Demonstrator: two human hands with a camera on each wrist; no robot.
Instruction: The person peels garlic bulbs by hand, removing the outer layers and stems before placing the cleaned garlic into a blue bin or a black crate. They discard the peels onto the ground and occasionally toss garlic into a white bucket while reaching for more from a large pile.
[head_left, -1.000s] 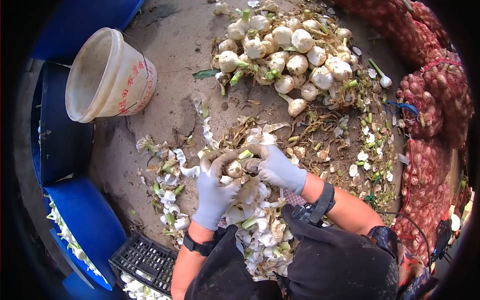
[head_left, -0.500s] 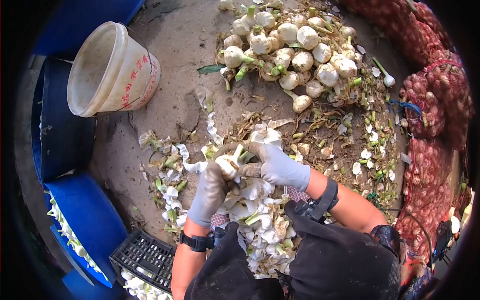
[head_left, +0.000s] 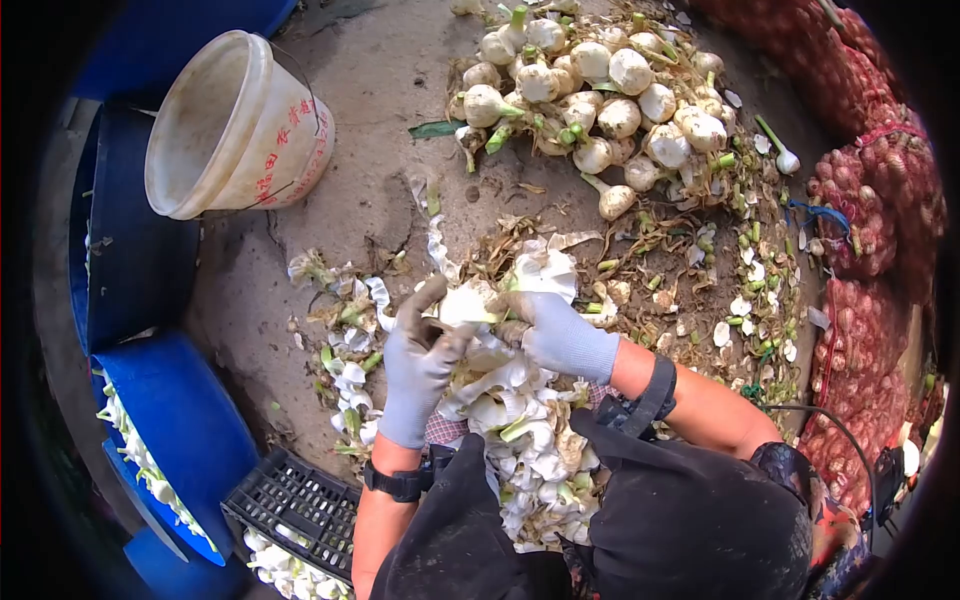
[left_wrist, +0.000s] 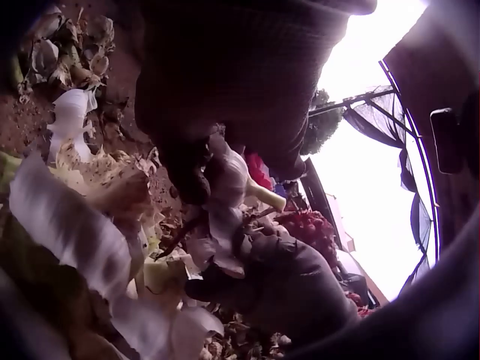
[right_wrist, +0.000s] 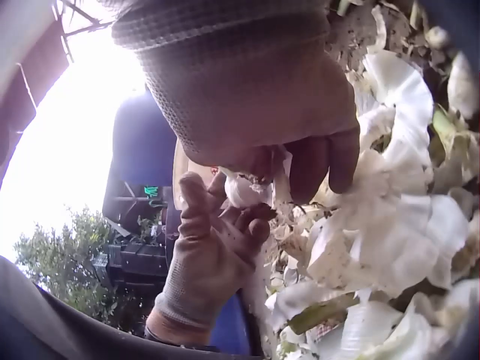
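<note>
A: Where's the bulb (head_left: 466, 302)?
B: On the person's side of the heap (head_left: 620, 110) of garlic, a little to its left, up between two gloved hands.
A: Who has it?
B: The right hand (head_left: 560, 335). Its thumb and finger pinch it at the stem side.
A: And the left hand (head_left: 415, 365)?
B: Just beside the bulb, thumb and forefinger loosely parted. Whether a fingertip touches it, I cannot tell.
A: What lies under them?
B: Peelings (head_left: 530, 450), white and papery, piled in the lap, on the near side of the heap.
A: What about left of the heap?
B: A bucket (head_left: 270, 150) with red writing, tilted in the view. Nearer the person on that side are a blue tub (head_left: 185, 425) and a black crate (head_left: 300, 510).
A: And to the right?
B: Red net sacks (head_left: 855, 340), full of bulbs, with scraps (head_left: 750, 290) of stem and skin between.
</note>
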